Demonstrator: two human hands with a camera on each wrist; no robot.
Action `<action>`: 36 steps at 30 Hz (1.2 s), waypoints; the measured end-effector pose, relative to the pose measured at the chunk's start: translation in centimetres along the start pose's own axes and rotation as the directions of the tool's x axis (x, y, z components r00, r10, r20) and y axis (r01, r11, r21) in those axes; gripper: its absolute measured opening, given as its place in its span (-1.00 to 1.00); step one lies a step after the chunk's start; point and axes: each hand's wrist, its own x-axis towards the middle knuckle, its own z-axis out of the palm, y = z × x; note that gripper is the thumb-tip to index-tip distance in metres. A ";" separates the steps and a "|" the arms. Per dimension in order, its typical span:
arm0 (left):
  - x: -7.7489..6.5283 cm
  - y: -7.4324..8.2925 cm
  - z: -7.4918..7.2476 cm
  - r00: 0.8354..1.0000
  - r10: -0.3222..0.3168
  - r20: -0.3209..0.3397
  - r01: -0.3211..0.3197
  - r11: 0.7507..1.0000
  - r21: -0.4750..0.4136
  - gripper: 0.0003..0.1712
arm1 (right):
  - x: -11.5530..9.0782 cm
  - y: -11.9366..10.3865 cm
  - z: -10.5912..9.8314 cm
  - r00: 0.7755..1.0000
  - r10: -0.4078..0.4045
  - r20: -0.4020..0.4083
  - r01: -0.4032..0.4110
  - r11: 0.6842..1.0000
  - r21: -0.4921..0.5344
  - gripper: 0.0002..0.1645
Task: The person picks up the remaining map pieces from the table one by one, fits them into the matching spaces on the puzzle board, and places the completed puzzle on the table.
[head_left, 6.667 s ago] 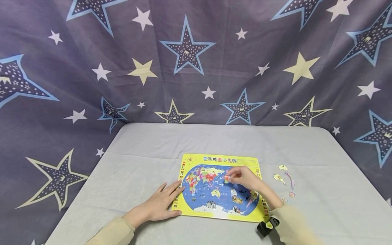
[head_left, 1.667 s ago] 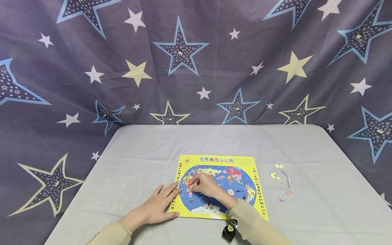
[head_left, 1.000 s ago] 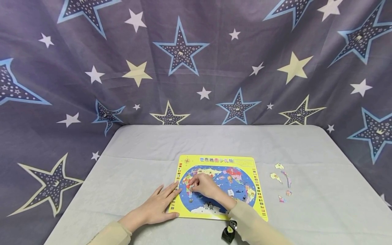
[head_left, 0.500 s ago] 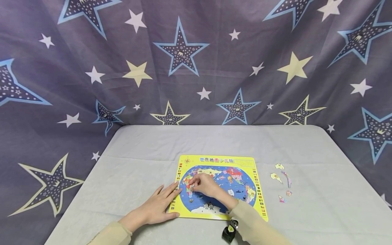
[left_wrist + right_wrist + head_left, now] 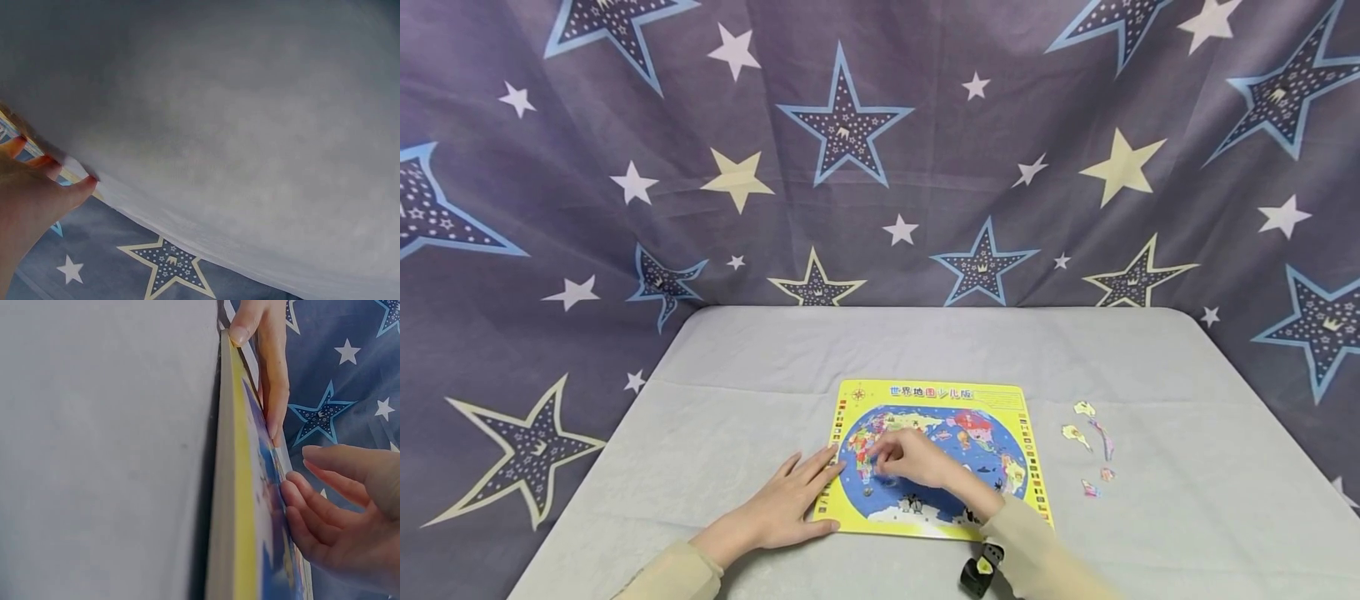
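Observation:
A yellow-framed world map puzzle board (image 5: 925, 530) lies on the cloth-covered table. My left hand (image 5: 790, 505) rests flat with spread fingers at the board's left edge, and its fingertips lie over the yellow border. Over the left part of the map, beside the coloured Africa area (image 5: 862, 454), hovers my right hand (image 5: 917, 459). In the right wrist view, the thumb and forefinger of the right hand (image 5: 344, 506) are apart with nothing between them. Its other fingers are bent loosely close to the map; whether they touch it I cannot tell.
Several loose map pieces lie on the table (image 5: 1165, 517) right of the board, among them a pale yellow one (image 5: 1084, 407) and a long purple one (image 5: 1102, 439). A black wrist camera (image 5: 977, 575) sits below the right sleeve. A star-patterned curtain (image 5: 895, 167) hangs behind.
Earlier my right hand pinched a small coloured piece over the map's right half. It moved left to Africa and stayed there; now it has drawn back slightly rightward, fingers spread apart. Left hand unchanged.

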 end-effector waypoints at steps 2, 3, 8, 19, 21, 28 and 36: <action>0.0 0.0 0.0 1.000 -0.001 0.000 0.001 1.000 0.004 -0.10 | -0.1 0.0 -0.1 1.000 0.004 0.014 -0.004 1.000 0.015 -0.78; 0.0 0.0 0.0 1.000 -0.002 0.000 0.002 1.000 0.007 -0.10 | -0.2 0.0 -0.1 1.000 0.007 0.022 -0.008 1.000 0.026 -0.78; 0.0 0.0 0.1 1.000 -0.006 -0.002 0.006 1.000 0.015 -0.10 | -0.7 -0.2 -0.6 0.999 0.022 0.045 -0.026 0.997 0.072 -0.78; -0.1 0.0 0.1 1.000 0.003 -0.021 -0.003 1.000 0.018 -0.10 | -2.1 0.3 -2.5 0.997 0.072 -0.001 -0.071 0.995 0.067 -0.73; -0.1 0.0 0.2 1.000 0.005 -0.023 -0.004 1.000 0.021 -0.10 | -2.4 0.4 -2.8 0.997 0.076 -0.015 -0.075 0.996 0.048 -0.73; 0.0 -0.1 0.1 1.000 0.006 -0.019 -0.006 1.000 0.026 -0.11 | -3.5 0.7 -3.8 0.997 0.069 -0.034 -0.068 0.997 0.034 -0.74; 0.0 -0.1 0.2 1.000 0.003 -0.012 -0.003 1.000 0.026 -0.11 | -4.7 1.1 -5.2 0.993 0.089 -0.072 -0.091 0.995 -0.034 -0.74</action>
